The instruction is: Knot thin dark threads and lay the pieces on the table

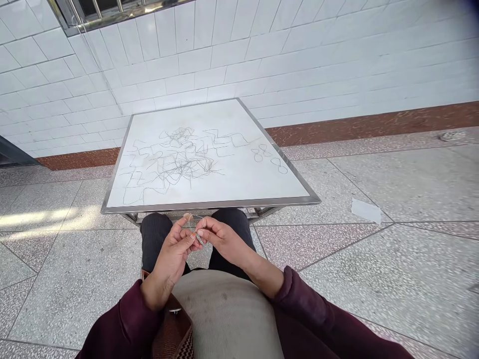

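Close together over my lap, just in front of the table's near edge, both hands work on one thin wire (189, 222) bent into a loop. My left hand (179, 244) pinches it between thumb and fingers. From the other side, my right hand (217, 238) grips the wire with thumb and forefinger. The part between the fingertips is mostly hidden. On the white table (258, 184) lies a loose tangle of thin bent wires (187, 162). Several small wire rings (258, 157) lie near the right edge, some joined in pairs.
The metal-framed table stands against a white tiled wall (209, 65), with a barred window (101, 10) at upper left. A pale flat piece (365, 211) lies on the speckled floor to the right. A brown woven bag (172, 331) rests against my left side.
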`<state>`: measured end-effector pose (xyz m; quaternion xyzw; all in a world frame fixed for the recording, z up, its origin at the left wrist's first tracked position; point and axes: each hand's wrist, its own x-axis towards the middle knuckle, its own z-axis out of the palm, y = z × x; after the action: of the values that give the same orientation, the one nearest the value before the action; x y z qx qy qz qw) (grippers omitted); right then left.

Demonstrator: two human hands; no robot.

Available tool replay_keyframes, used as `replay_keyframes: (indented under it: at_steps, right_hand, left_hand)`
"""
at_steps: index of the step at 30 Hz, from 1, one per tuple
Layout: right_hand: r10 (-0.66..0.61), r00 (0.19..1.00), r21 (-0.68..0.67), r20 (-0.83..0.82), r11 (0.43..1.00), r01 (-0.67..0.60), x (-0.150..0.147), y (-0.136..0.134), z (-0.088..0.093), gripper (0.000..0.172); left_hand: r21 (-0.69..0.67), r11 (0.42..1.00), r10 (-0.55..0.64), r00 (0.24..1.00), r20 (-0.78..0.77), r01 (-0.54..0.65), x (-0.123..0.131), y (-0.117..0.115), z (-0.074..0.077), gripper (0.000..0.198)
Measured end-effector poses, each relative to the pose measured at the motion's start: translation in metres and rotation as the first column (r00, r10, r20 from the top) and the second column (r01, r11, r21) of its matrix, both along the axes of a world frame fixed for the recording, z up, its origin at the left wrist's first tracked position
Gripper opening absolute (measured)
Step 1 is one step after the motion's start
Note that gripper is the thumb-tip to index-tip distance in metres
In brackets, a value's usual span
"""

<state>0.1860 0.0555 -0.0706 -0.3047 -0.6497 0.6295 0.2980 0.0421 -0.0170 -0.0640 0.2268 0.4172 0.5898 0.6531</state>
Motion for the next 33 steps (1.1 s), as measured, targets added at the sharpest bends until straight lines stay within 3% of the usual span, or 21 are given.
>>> replay_keyframes:
  at_steps: [15,22,33]
  right_hand:
    - [0.005,1.0,-0.057,-0.02,0.998,-0.006,0.005,-0.001,0.013,0.032]
    - [0.025,0.996,-0.159,-0.09,0.987,-0.039,0.001,-0.001,0.011,0.022]
    - [0.045,0.997,-0.168,-0.068,0.984,-0.056,0.003,-0.002,0.015,0.025]
  left_hand:
    - [0.019,0.997,0.082,0.99,-0.117,-0.08,0.001,0.0,-0.002,0.051]
    - [0.043,0.997,0.071,0.99,-0.125,-0.066,0.001,-0.002,0.001,0.048]
    - [0.069,0.996,0.056,0.992,-0.117,-0.048,0.001,-0.004,0.001,0.045]
